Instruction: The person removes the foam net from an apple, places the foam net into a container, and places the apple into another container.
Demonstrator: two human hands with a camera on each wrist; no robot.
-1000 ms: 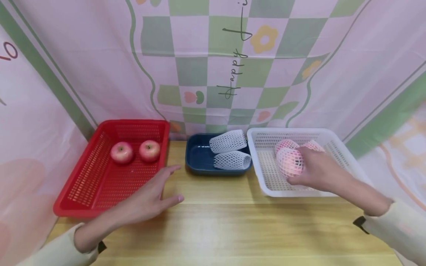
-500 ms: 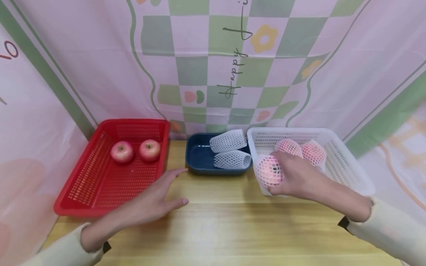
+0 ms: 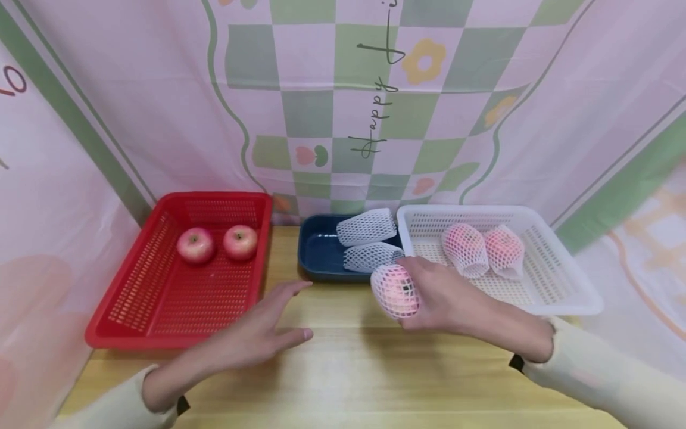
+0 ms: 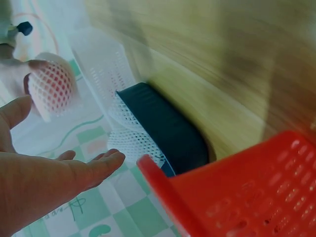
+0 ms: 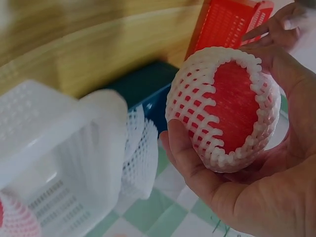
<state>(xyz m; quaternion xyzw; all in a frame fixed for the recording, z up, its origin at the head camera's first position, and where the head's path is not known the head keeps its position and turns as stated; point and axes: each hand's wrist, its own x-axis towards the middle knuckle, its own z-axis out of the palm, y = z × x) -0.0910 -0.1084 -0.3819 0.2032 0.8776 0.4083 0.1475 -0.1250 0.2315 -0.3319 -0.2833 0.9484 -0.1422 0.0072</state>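
My right hand point(image 3: 447, 298) grips an apple in a white foam net sleeve point(image 3: 395, 291), held over the wood table in front of the dark blue tray. Through the sleeve's open end the red skin of the netted apple point(image 5: 234, 106) shows in the right wrist view. My left hand point(image 3: 252, 333) holds nothing; its fingers and thumb are spread, over the table beside the red basket point(image 3: 128, 341). Two bare apples point(image 3: 196, 245) lie in that basket. Two more netted apples point(image 3: 465, 244) rest in the white basket point(image 3: 576, 298).
The dark blue tray point(image 3: 321, 247) stands between the baskets with two foam net sleeves point(image 3: 367, 227) in it. A patterned cloth point(image 3: 370, 113) hangs behind. Bare wood table point(image 3: 332, 369) lies in front of my hands.
My right hand has lifted the netted apple out of the white basket and carried it left toward the middle. My left hand has drifted slightly right, its fingers still spread.
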